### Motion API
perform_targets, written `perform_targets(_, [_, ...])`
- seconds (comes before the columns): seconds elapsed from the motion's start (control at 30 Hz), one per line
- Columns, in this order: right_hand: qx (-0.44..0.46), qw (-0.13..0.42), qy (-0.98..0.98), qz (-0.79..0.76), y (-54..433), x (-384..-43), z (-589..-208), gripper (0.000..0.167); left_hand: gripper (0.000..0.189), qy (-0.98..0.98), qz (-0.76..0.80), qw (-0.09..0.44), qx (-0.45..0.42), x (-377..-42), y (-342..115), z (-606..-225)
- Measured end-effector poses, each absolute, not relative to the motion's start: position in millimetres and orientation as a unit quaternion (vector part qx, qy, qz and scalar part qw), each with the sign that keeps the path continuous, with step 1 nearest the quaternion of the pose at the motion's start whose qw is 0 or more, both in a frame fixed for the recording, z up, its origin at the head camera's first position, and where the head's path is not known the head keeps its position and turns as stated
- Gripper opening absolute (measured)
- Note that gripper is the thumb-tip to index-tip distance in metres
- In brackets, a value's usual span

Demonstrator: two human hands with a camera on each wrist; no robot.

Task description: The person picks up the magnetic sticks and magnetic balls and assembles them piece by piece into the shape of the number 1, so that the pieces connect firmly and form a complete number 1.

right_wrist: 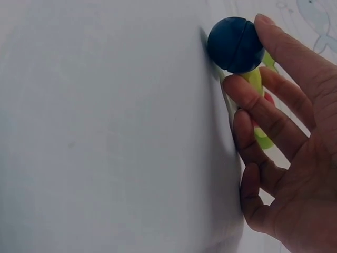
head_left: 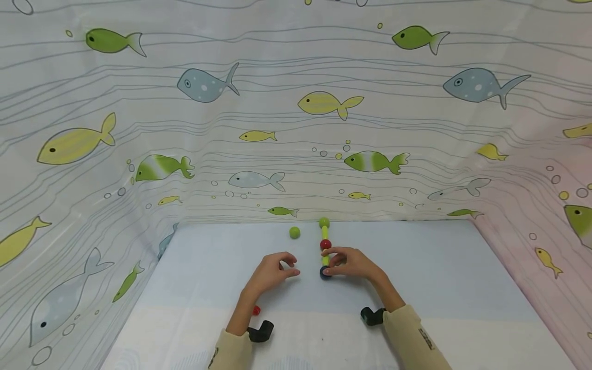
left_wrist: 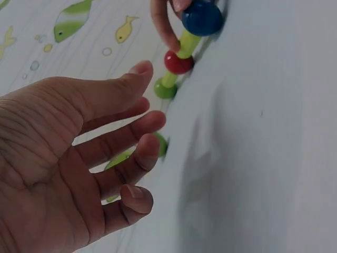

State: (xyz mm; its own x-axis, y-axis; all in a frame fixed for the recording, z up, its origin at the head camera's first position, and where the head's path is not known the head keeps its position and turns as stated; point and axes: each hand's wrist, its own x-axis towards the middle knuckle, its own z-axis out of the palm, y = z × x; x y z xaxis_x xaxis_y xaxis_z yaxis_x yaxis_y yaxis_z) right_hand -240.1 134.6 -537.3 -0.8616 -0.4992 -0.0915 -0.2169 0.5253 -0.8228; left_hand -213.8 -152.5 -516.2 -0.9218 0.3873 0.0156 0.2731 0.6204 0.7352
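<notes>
A chain of balls and yellow-green rods lies on the table: a dark blue ball (right_wrist: 236, 45) at the near end, a red ball (head_left: 326, 244) in the middle and a green ball (head_left: 324, 222) at the far end. My right hand (head_left: 353, 263) holds its near end, thumb at the blue ball and fingertips along the yellow-green rod (left_wrist: 188, 45). Left of the chain, my left hand (head_left: 273, 271) is held over the table with loosely bent fingers and nothing in them. In the left wrist view that hand's fingers partly cover a loose green ball (left_wrist: 161, 145).
That loose green ball stands left of the chain's far end in the head view. A small red piece (head_left: 256, 310) lies beside the left forearm, partly hidden by it. A fish-patterned curtain (head_left: 296, 154) rises behind the table (head_left: 416, 277).
</notes>
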Motion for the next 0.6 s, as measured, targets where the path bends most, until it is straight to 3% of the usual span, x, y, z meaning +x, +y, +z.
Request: perform_targets(0.6, [-0.218,0.153,0.856,-0.443,135,-239,-538,0.051,0.030,0.890,0.352,0.134,0.255,-188,-224,-505])
